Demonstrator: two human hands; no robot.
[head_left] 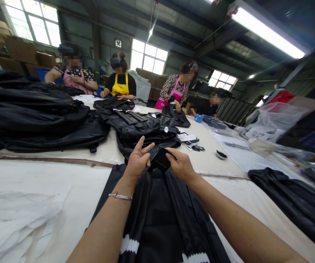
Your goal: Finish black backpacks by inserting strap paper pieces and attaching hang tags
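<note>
A black hang tag [160, 159] with small pale lettering is pinched between the thumb and fingers of my right hand [181, 165]. Close against the tag's left edge is my left hand [138, 162]; its thumb and a finger come together while other fingers point up and outward. Whatever lies in that pinch is too small to make out. Beneath both hands a black backpack [160, 215] lies with its straps upward, and white zigzag-edged wraps [130, 244] sit on the strap ends. The top of the backpack is partly hidden by my hands.
More black backpacks [143, 128] lie ahead, with a large pile [31, 117] at left and another bag [289, 204] at right. Loose tags and papers [188, 138] and a small round dish [221, 155] rest on the white table [234, 197]. Several co-workers sit or stand across it.
</note>
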